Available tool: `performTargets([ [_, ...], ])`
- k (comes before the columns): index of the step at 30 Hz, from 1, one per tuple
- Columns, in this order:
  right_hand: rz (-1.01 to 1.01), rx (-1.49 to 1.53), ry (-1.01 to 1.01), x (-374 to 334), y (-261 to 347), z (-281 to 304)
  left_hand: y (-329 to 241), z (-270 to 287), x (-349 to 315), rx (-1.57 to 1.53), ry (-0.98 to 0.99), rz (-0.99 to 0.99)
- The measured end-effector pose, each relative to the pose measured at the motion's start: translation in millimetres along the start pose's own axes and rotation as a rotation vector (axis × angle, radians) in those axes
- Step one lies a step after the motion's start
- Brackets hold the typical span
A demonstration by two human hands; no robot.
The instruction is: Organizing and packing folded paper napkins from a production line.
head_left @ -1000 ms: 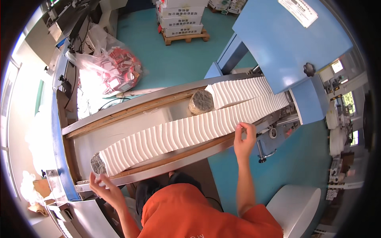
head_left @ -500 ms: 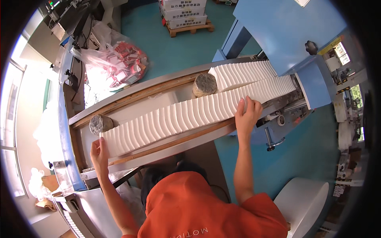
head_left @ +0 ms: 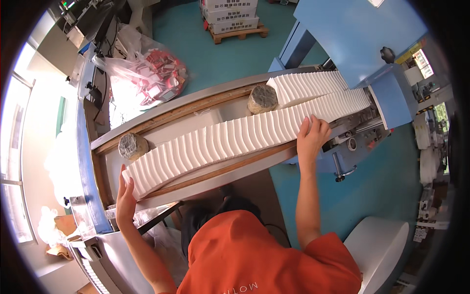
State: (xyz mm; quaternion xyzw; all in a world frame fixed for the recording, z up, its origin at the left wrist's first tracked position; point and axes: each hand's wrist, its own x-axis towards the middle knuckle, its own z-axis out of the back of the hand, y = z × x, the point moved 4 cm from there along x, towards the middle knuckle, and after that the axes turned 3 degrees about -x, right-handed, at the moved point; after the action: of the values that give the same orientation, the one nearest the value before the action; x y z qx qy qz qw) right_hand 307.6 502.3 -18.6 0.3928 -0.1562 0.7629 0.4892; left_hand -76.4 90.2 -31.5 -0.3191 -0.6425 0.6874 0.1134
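**One long row of white sheets (head_left: 215, 139) — hands at its end and side**

The blue machine (head_left: 362, 39) fills the upper right. Below it runs a metal-rimmed counter (head_left: 235, 175), edged inside with wood. The long row lies slantwise along it, a ridged line of thin pieces that reaches from the left end to beside the machine; paper or card, too small to tell. Behind its right part sits a shorter white row (head_left: 308, 85).

The right hand (head_left: 311, 139) rests fingertips on the long row's near edge; whether it pinches, I cannot tell. The left hand (head_left: 126, 203) meets the row's left end, thumb and fingers apart.

Smallest are two round wrapped blocks. The right block (head_left: 262, 98) stands at the shorter row's left end. The left block (head_left: 132, 146) is what changed: a second ago it capped the long row, and now it stands behind that end, with the left hand in its place. That end, I judge, now depends on the hand for support — not on the block.
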Motion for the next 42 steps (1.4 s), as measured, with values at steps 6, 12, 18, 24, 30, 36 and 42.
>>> performTargets([
  [6,0.013,0.021,-0.044,3.0,7.6,4.7,25.2,-1.4,12.9,-0.286,-0.119,0.273],
  [12,0.027,-0.003,0.018,9.5,2.0,0.6,12.4,-13.6,8.7,-0.161,-0.137,0.141],
  [18,-0.001,0.081,0.216,17.9,24.7,-4.1,12.9,2.2,9.3,-0.112,-0.104,0.162],
  [24,-0.296,0.831,0.870,-24.2,79.8,4.4,-6.3,72.0,11.5,0.303,-0.058,-0.050],
  [30,-0.160,0.639,1.081,-34.0,133.9,-11.0,-6.7,46.4,30.0,0.207,0.053,0.285],
  [36,-0.562,1.168,1.137,-17.0,146.5,10.1,-17.0,44.3,9.2,0.128,-0.041,0.256],
  [42,-0.346,1.199,1.037,-4.7,212.8,33.3,-54.7,114.2,-74.1,0.004,-0.206,-0.013],
])
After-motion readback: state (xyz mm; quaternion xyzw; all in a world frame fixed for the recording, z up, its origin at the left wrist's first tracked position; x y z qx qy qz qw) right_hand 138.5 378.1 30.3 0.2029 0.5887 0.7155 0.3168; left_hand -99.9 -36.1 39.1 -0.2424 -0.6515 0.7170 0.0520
